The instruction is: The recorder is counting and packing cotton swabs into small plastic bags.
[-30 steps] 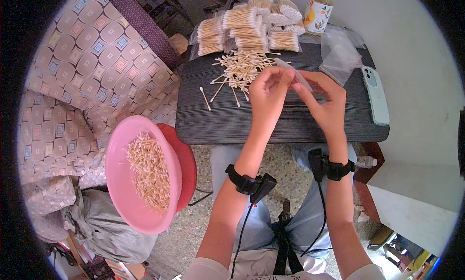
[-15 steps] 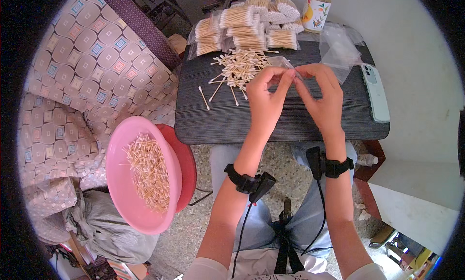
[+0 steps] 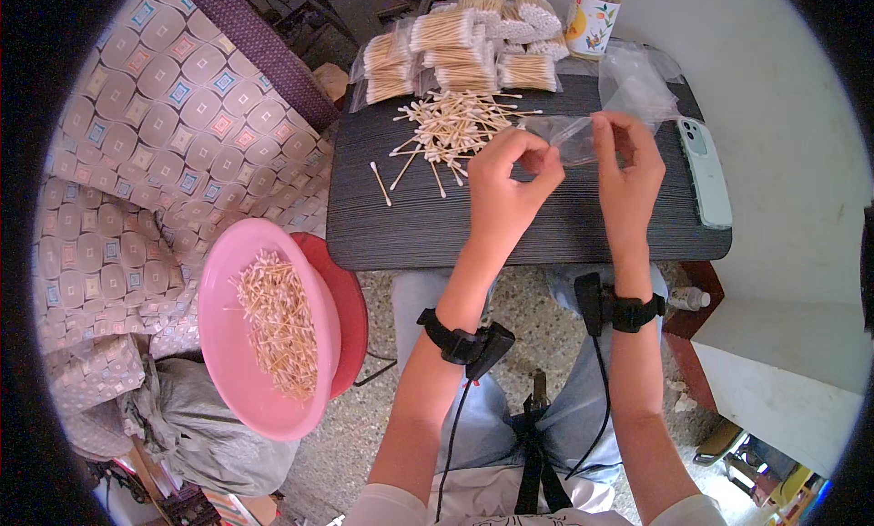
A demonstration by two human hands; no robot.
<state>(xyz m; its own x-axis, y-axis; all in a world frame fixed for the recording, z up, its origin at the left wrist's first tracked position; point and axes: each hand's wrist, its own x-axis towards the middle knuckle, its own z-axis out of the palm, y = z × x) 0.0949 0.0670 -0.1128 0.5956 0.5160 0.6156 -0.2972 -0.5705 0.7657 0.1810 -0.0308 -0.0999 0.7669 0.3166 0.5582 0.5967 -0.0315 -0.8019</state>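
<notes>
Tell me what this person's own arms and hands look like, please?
The left hand and right hand are bare, without gloves. Each wrist area wears a black strap bearing a blocky black device with a thin black cable. Pale sleeves end higher up, leaving the forearms uncovered.

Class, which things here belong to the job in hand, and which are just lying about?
Likely in the job:
held plastic bag
loose cotton swabs
bagged cotton swabs
other plastic bags
pink basin

Seemingly lying about:
pale smartphone
labelled bottle
</notes>
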